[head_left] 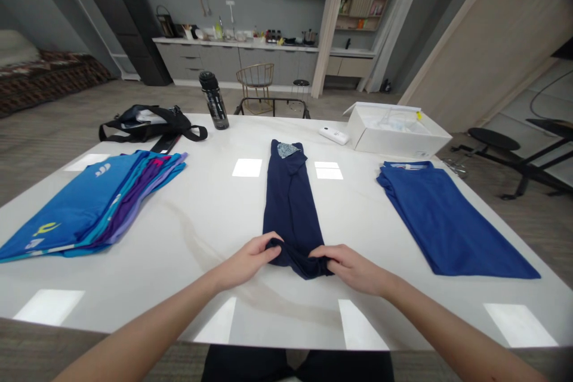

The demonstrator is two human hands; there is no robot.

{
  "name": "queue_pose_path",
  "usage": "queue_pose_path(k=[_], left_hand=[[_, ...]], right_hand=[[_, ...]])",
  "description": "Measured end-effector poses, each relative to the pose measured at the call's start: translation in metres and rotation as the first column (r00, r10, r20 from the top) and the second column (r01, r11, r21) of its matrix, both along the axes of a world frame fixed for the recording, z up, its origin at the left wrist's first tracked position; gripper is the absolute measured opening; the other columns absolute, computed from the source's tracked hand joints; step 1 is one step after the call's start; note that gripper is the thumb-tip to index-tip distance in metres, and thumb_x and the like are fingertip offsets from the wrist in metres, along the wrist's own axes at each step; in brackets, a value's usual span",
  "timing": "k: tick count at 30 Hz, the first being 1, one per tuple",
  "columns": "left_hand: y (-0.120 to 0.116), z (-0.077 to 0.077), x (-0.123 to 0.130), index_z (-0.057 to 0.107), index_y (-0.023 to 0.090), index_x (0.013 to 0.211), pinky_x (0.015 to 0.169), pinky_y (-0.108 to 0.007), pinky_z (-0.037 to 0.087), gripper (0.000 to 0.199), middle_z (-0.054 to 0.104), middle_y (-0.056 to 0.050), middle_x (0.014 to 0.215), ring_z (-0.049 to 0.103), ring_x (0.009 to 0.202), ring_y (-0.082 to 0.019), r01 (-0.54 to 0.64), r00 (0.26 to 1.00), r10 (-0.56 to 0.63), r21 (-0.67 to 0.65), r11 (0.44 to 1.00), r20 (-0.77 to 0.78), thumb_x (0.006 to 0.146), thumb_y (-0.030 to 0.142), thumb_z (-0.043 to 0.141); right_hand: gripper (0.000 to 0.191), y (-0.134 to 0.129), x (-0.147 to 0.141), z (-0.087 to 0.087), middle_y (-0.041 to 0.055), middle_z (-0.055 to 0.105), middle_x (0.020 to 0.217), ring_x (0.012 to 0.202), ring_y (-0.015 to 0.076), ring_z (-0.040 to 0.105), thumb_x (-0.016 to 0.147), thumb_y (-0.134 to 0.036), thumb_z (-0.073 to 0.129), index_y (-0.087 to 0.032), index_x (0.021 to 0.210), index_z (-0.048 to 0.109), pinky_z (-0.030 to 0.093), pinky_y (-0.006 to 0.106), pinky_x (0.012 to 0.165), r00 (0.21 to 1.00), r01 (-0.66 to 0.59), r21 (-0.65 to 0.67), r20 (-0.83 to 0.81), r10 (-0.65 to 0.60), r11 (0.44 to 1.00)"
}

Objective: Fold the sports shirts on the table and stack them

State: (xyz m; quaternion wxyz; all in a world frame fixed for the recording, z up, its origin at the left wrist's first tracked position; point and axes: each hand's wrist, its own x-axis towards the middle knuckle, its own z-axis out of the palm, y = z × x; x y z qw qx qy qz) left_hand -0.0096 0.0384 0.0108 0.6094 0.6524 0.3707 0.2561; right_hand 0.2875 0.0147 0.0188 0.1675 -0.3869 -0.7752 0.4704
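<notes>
A navy shirt (293,209) lies on the white table in front of me, folded into a long narrow strip. Its far end shows a grey patterned patch and a folded-over flap that looks like a sleeve. My left hand (250,259) pinches the left corner of the near edge between thumb and fingers. At the right corner of that same edge, my right hand (351,267) is closed on the cloth. Between both hands the near edge is slightly raised and curls, with a sagging fold in the middle.
Left on the table (215,203) lies a stack of blue and purple shirts (98,197); right, a folded blue garment (452,215). Along the far side are a black bag (152,122), a bottle (215,101), a white device (334,135) and a white box (394,140).
</notes>
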Motion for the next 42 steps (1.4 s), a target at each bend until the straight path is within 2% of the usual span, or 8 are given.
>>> queue_pose_path(k=[5, 8, 11, 19, 24, 29, 36, 42], left_hand=[[0.019, -0.011, 0.015, 0.063, 0.019, 0.109, 0.093, -0.033, 0.05, 0.034, 0.071, -0.003, 0.102, 0.064, 0.098, -0.019, -0.221, 0.966, 0.236, -0.137, 0.966, 0.104, 0.098, 0.05, 0.053], [0.024, -0.013, 0.018, 0.064, 0.019, 0.112, 0.09, -0.031, 0.051, 0.035, 0.071, -0.003, 0.103, 0.064, 0.097, -0.019, -0.242, 0.962, 0.257, -0.138, 0.96, 0.097, 0.097, 0.049, 0.056], [0.031, -0.015, 0.015, 0.065, 0.02, 0.111, 0.083, -0.029, 0.051, 0.033, 0.071, -0.002, 0.098, 0.064, 0.092, -0.018, -0.245, 0.968, 0.249, -0.081, 0.966, 0.042, 0.095, 0.049, 0.058], [0.071, -0.003, 0.005, 0.072, 0.024, 0.101, 0.075, -0.028, 0.05, 0.022, 0.073, 0.002, 0.093, 0.067, 0.085, -0.019, -0.035, 0.953, 0.094, 0.203, 0.979, -0.289, 0.09, 0.042, 0.064], [0.102, -0.002, 0.0, 0.072, 0.026, 0.102, 0.082, -0.031, 0.049, 0.018, 0.073, 0.0, 0.102, 0.067, 0.092, -0.021, 0.122, 0.863, 0.118, 0.429, 0.895, -0.491, 0.091, 0.037, 0.063], [0.129, -0.013, -0.004, 0.071, 0.025, 0.106, 0.086, -0.032, 0.05, 0.02, 0.072, -0.003, 0.106, 0.067, 0.096, -0.022, 0.295, 0.815, 0.053, 0.491, 0.819, -0.578, 0.096, 0.035, 0.057], [0.158, -0.001, -0.002, 0.071, 0.025, 0.11, 0.088, -0.031, 0.05, 0.025, 0.072, -0.003, 0.108, 0.067, 0.097, -0.021, 0.27, 0.839, 0.09, 0.554, 0.787, -0.536, 0.098, 0.037, 0.052], [0.227, 0.024, 0.0, 0.074, 0.025, 0.105, 0.088, -0.03, 0.05, 0.025, 0.074, -0.001, 0.105, 0.067, 0.095, -0.02, 0.145, 0.882, 0.163, 0.583, 0.8, -0.443, 0.091, 0.04, 0.058]], right_hand=[[0.039, 0.02, 0.0, 0.002, 0.0046, 0.07, 0.116, 0.095, 0.0222, 0.066, 0.086, -0.024, 0.061, -0.025, 0.126, 0.065, 0.055, 0.032, 0.081, 0.995, 0.094, -0.093, -0.034, -0.097, 0.991], [0.045, 0.026, -0.007, 0.004, 0.0045, 0.071, 0.115, 0.096, 0.0242, 0.067, 0.082, -0.04, 0.075, -0.026, 0.124, 0.065, 0.056, 0.032, 0.082, 0.987, 0.155, -0.08, -0.033, -0.158, 0.985], [0.028, 0.036, -0.014, 0.003, 0.0016, 0.073, 0.109, 0.097, 0.0226, 0.068, 0.094, -0.044, 0.064, -0.026, 0.115, 0.068, 0.055, 0.033, 0.088, 0.984, 0.174, -0.053, -0.029, -0.176, 0.983], [0.029, 0.077, -0.014, -0.001, -0.0007, 0.072, 0.124, 0.108, 0.0227, 0.069, 0.101, -0.034, 0.053, -0.033, 0.128, 0.065, 0.051, 0.036, 0.097, 0.961, 0.025, 0.291, 0.258, -0.103, 0.956], [0.026, 0.104, -0.019, -0.002, 0.002, 0.075, 0.113, 0.1, 0.0226, 0.07, 0.101, -0.034, 0.052, -0.031, 0.121, 0.069, 0.052, 0.035, 0.091, 0.933, -0.067, 0.362, 0.353, -0.071, 0.93], [0.028, 0.13, -0.017, -0.013, 0.0034, 0.073, 0.119, 0.106, 0.0228, 0.069, 0.1, -0.034, 0.053, -0.028, 0.123, 0.068, 0.051, 0.036, 0.096, 0.949, -0.041, 0.333, 0.307, -0.067, 0.942], [0.028, 0.163, -0.019, -0.005, 0.0026, 0.074, 0.117, 0.105, 0.0219, 0.069, 0.1, -0.029, 0.051, -0.028, 0.121, 0.069, 0.05, 0.035, 0.096, 0.964, -0.033, 0.367, 0.258, -0.068, 0.93], [0.026, 0.232, -0.014, 0.015, 0.0009, 0.074, 0.116, 0.104, 0.0216, 0.069, 0.096, -0.029, 0.057, -0.029, 0.118, 0.071, 0.049, 0.034, 0.095, 0.969, 0.055, 0.449, 0.192, -0.156, 0.892]])
